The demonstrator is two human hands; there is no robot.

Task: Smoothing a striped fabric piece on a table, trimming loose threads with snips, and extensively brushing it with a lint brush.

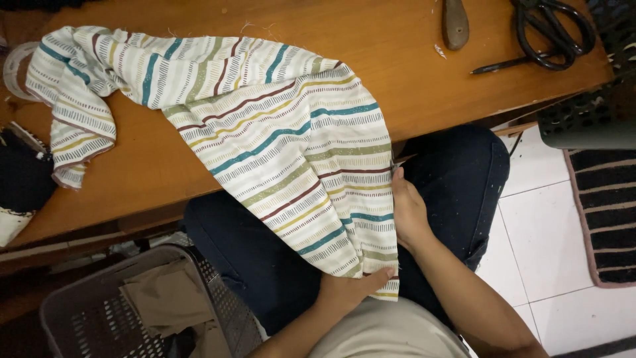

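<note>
Two bare hands grip one striped cloth (291,152) at its lower right edge, over the lap of a seated person in dark trousers (457,179). Left hand (348,288), nearest the camera: fingers closed on the bottom hem corner of the cloth, thumb lying along the edge, so that the fabric is pinched between thumb and fingers. Right hand (407,212), just beyond: closed against the vertical right edge of the same cloth, with a small slim metal tool (399,163), its kind too small to tell, projecting from the top of the fist; how tightly the fingers curl cannot be told, since they lie behind the fabric.

Cloth: white ground with teal, olive, maroon and yellow bands; it hangs from the table edge down to the lap, and its far part lies bunched on the wooden table (411,59) toward the upper left.

Containers: a grey perforated plastic basket (79,311) stands on the floor at lower left, beside the knee, holding folded beige fabric (159,298) and some darker items. A second dark perforated basket (583,116) shows at the right, under the table corner; its contents are not visible.

Far zone, on the table top: black-handled scissors (553,30) at the upper right corner, a dark pen-like rod (497,66) touching them, and an oblong brown object (455,23) to their left. A striped mat (606,212) lies on the white tiled floor (550,265) at right.
</note>
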